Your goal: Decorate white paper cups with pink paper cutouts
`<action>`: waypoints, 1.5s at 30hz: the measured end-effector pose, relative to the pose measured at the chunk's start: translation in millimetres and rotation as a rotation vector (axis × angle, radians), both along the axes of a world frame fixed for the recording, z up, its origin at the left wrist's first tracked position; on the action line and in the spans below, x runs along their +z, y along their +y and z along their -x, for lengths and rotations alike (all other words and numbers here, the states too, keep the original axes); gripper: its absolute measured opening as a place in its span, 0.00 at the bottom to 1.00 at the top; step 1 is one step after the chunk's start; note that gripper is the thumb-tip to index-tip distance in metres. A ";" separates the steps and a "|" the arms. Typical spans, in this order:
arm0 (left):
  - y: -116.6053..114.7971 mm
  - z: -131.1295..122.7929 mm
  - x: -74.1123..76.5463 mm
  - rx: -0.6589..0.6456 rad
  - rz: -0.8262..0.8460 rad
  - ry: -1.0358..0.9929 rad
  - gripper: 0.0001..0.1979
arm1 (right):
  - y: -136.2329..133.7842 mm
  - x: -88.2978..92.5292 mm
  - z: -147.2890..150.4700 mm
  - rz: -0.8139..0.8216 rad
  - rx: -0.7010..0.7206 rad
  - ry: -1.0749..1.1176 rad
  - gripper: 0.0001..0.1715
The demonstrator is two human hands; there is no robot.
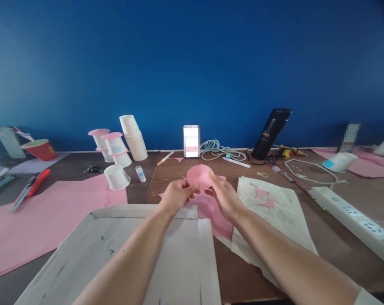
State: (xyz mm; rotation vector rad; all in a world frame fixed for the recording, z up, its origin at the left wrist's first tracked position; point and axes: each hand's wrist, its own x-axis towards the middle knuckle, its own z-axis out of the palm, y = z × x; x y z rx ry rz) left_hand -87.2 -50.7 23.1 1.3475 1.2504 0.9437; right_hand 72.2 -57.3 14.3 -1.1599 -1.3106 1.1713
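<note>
Both hands hold a pink paper circle above the brown table. My left hand pinches its left edge with fingers closed. My right hand pinches its right edge, fingers closed too. Under the hands lies a pink paper offcut. A large white sheet lies below my forearms.
White paper cups, some capped with pink discs, stand at the back left beside a glue stick. Pink sheet lies left with a red cutter. Printed papers, power strip, black flask, cables sit right.
</note>
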 end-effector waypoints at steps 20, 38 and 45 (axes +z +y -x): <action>-6.2 2.2 14.4 -0.127 0.109 -0.090 0.16 | -1.8 4.0 4.4 0.074 -0.206 -0.038 0.21; -1.8 -3.7 3.1 -0.027 -0.023 0.047 0.12 | -4.2 9.5 4.7 -0.027 -0.086 -0.083 0.17; 0.5 -1.7 0.4 0.043 -0.035 0.054 0.14 | -4.7 6.6 0.9 0.008 -0.006 -0.052 0.22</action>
